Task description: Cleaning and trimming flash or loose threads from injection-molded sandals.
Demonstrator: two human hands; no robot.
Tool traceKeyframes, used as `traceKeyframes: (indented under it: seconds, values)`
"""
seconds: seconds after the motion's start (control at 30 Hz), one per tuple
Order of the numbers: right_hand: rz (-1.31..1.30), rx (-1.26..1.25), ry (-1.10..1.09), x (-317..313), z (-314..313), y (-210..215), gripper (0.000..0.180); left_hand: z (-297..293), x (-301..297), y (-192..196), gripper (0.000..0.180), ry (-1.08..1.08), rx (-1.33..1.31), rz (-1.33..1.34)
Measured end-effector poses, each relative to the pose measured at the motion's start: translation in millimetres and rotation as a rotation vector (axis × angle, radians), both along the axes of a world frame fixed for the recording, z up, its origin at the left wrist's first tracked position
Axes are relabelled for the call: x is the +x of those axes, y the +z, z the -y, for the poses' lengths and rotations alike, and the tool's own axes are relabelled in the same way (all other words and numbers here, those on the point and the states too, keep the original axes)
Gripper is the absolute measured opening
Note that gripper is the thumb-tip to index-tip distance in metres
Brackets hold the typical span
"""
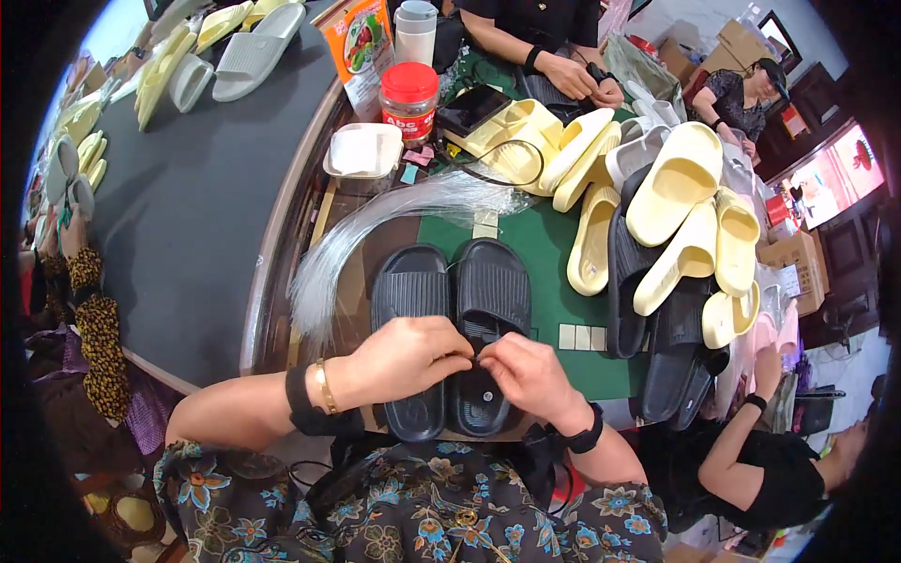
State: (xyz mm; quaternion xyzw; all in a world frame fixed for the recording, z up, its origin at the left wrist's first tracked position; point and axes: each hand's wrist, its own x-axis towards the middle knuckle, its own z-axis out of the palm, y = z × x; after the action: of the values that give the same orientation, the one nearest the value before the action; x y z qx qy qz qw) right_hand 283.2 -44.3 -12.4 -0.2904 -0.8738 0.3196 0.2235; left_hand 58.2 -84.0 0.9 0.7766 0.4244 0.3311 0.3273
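A pair of black slide sandals lies side by side in front of me, toes pointing away: the left sandal (410,293) and the right sandal (495,286). Over the right sandal's footbed, my left hand (399,358) and my right hand (533,377) come together, thumbs and fingertips pinched. Whatever thin or small thing they hold between them is too fine to make out. Just beyond and left of the sandals, a bundle of long transparent plastic strands (371,230) curves across the table.
Cream slides (676,183) and black slides (629,272) are heaped on the right of the green tabletop (544,239). Farther back stand a red-lidded jar (409,98), a white container (363,150) and a bottle (416,38). A dark grey surface (206,188) extends left. Other people work around the table.
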Motion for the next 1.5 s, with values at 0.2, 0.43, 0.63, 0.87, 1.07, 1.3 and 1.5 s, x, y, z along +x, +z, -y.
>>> traceKeyframes:
  seconds: [0.2,0.43,0.63,0.87,1.07,1.3,1.5]
  values:
    - [-0.015,-0.001,-0.416,21,-14,0,0.018,-19,-30,15,0.037,0.313,0.062,-0.243]
    - [0.231,0.153,-0.392,21,-18,-5,0.063,-22,-53,6,0.081,0.208,-0.193,-0.455]
    - [0.232,-0.028,-0.447,17,-21,-10,0.062,-27,-48,3,0.068,0.223,-0.139,-0.416]
    - [0.386,-0.124,-0.418,11,-13,-5,0.064,-23,-47,3,0.072,0.289,-0.048,-0.463]
    - [0.226,0.022,-0.224,0,-53,46,0.059,-26,-50,6,0.083,0.322,-0.291,-0.503]
    - [0.017,0.038,0.009,-85,-121,39,0.044,-21,-40,20,0.082,0.349,-0.261,-0.447]
    - [0.21,0.182,0.109,-133,-156,10,0.043,-30,-51,11,0.054,0.503,-0.129,-0.351]
